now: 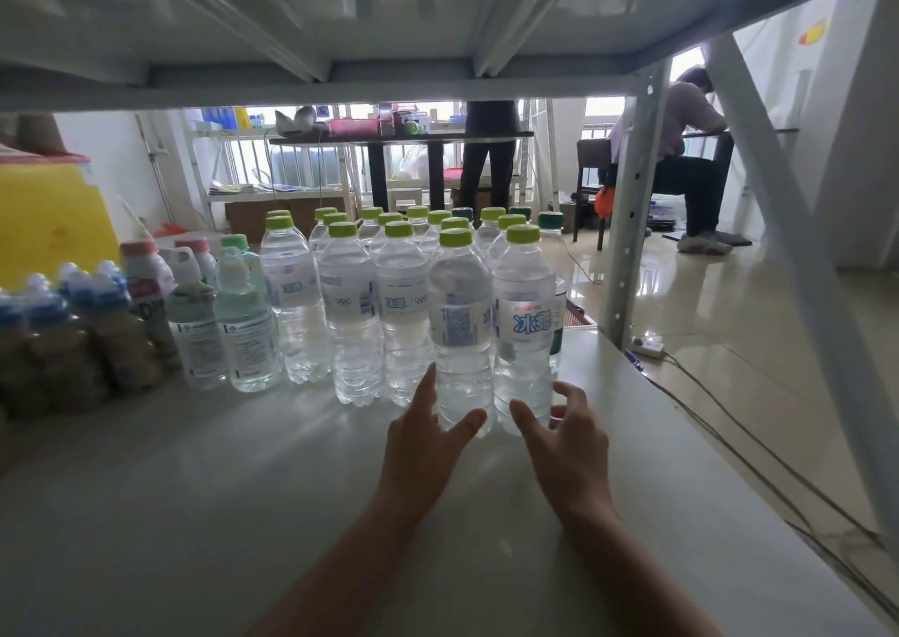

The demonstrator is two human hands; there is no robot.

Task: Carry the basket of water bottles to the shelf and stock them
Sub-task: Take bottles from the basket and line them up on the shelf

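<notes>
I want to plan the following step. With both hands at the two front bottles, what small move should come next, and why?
Probably nudge the two front clear plastic bottles with light green caps back into line. They stand nearer the edge of the white shelf than the row beside them. The left hand touches one base; the right hand hovers by the other.

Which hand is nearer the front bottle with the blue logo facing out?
Right. The right hand curls around the base of that bottle, thumb in front. The left hand is one bottle over, at the neighbouring bottle.
</notes>
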